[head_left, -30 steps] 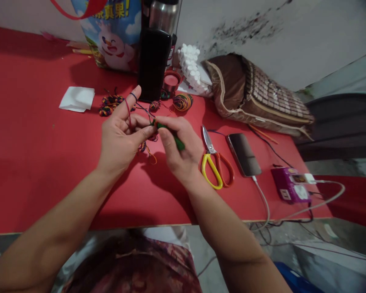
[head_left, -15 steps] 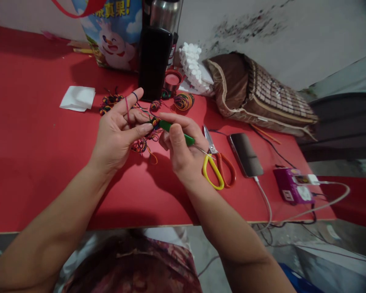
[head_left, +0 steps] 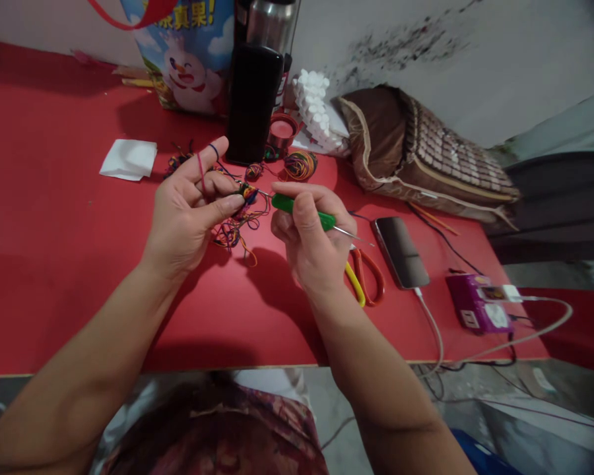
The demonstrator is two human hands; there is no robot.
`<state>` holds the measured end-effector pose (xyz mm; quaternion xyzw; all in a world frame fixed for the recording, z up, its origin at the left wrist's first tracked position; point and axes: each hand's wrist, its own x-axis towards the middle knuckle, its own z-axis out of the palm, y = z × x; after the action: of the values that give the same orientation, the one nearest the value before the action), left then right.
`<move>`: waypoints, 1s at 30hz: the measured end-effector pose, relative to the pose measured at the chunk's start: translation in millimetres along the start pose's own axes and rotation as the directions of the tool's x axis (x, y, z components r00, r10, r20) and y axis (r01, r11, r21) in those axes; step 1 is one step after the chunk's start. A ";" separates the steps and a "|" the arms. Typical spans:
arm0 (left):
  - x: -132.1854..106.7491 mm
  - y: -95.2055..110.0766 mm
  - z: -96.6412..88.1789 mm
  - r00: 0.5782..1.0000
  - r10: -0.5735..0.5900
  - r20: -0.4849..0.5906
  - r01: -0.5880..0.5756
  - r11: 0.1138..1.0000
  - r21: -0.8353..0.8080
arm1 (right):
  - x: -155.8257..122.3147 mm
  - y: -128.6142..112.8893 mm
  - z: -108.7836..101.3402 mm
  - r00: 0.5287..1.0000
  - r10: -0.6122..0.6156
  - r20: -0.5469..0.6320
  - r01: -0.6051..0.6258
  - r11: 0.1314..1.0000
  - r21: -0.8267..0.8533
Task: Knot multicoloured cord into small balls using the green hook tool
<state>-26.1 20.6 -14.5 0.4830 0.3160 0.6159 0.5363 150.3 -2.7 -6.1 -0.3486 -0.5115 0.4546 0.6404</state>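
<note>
My left hand (head_left: 191,208) pinches a small crocheted piece (head_left: 248,192) of dark, yellow and blue yarn between thumb and fingers. Yarn loops round its raised index finger. In my right hand (head_left: 314,231) is a green-handled crochet hook (head_left: 304,211); its thin metal tip reaches left to the piece, and another metal end sticks out behind. Loose multicoloured yarn (head_left: 230,234) hangs and lies below the piece. Behind the hands sit a multicoloured yarn ball (head_left: 300,165) and a smaller ball (head_left: 254,171). More knotted yarn (head_left: 178,161) is partly hidden behind my left hand.
Scissors (head_left: 369,277) lie partly covered by my right hand on the red table (head_left: 54,264). Right of them are a phone (head_left: 400,254) on a cable and a purple box (head_left: 478,303). A black phone-like slab (head_left: 255,102) stands at the back; a brown cushion (head_left: 426,152) lies back right.
My right hand has moved right with the crochet hook, drawing its handle away from the crocheted piece and covering more of the scissors. My left hand keeps its pinch, shifted slightly left.
</note>
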 end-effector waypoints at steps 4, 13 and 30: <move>-0.1 3.5 -1.0 1.000 -0.022 0.001 0.022 0.998 0.063 | 1.7 -3.1 -3.9 1.000 -0.011 -0.004 0.011 0.999 -0.051; 2.7 -1.9 0.2 0.999 0.043 0.011 -0.042 0.997 -0.066 | 5.1 -12.1 -13.0 1.000 -0.010 0.027 0.013 0.996 -0.083; 3.9 -0.2 -6.5 0.998 -0.006 0.062 0.009 0.999 -0.045 | 10.6 -14.5 -14.8 0.997 -0.017 0.075 0.013 0.999 0.048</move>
<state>-31.9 25.2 -15.9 0.4883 0.2870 0.6058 0.5588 168.7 2.5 7.2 -0.3121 -0.5272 0.4746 0.6320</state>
